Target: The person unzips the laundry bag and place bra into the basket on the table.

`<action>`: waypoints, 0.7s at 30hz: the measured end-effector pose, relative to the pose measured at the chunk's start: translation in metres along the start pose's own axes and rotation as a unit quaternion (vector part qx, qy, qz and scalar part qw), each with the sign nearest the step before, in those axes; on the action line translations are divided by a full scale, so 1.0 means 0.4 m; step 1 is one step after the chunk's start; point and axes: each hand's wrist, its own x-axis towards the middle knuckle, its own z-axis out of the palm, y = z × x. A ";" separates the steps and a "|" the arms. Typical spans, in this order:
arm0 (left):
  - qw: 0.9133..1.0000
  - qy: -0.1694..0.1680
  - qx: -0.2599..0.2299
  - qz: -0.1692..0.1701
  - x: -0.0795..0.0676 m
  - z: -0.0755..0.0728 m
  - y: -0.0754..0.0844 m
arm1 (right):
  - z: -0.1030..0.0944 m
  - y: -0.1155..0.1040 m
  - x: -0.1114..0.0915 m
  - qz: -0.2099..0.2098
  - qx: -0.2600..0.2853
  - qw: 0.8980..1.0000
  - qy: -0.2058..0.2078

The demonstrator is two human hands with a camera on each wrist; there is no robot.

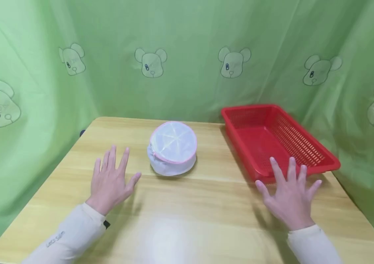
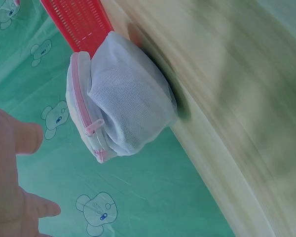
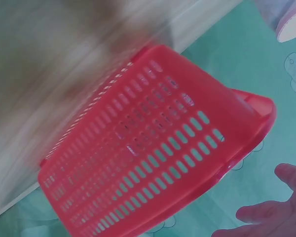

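Observation:
A round white mesh laundry bag (image 1: pixel 173 145) with pink trim sits toward the back middle of the table. Its pink zipper (image 2: pixel 92 126) shows in the left wrist view. To the bag's left, my left hand (image 1: pixel 110 185) hovers with fingers spread, holding nothing. A red plastic basket (image 1: pixel 244 154) with slotted walls stands at the right. My right hand (image 1: pixel 290 198) is held at the basket's near end, fingers spread and grasping nothing. The right wrist view shows the basket's slotted side (image 3: pixel 138 148) apart from the fingers.
The wooden table (image 1: pixel 187 205) has rounded corners. A green curtain (image 1: pixel 187 29) printed with bear faces surrounds its back and sides. The basket's right side lies close to the curtain.

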 end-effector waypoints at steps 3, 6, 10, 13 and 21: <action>1.000 -0.002 0.002 0.000 0.008 -0.003 -0.004 | -0.003 -0.015 0.014 -0.006 0.006 1.000 -0.011; 1.000 0.006 0.001 0.002 0.017 -0.003 -0.005 | 0.000 -0.030 0.025 -0.014 0.021 1.000 -0.005; 1.000 0.011 -0.009 0.005 0.036 0.000 -0.002 | 0.006 -0.049 0.041 -0.030 0.041 0.999 0.018; 1.000 0.017 -0.021 0.003 0.050 0.004 0.001 | 0.009 -0.064 0.054 -0.046 0.058 0.996 0.039; 0.999 0.009 -0.046 -0.016 0.073 0.002 0.010 | 0.023 -0.123 0.085 -0.078 0.116 0.988 0.072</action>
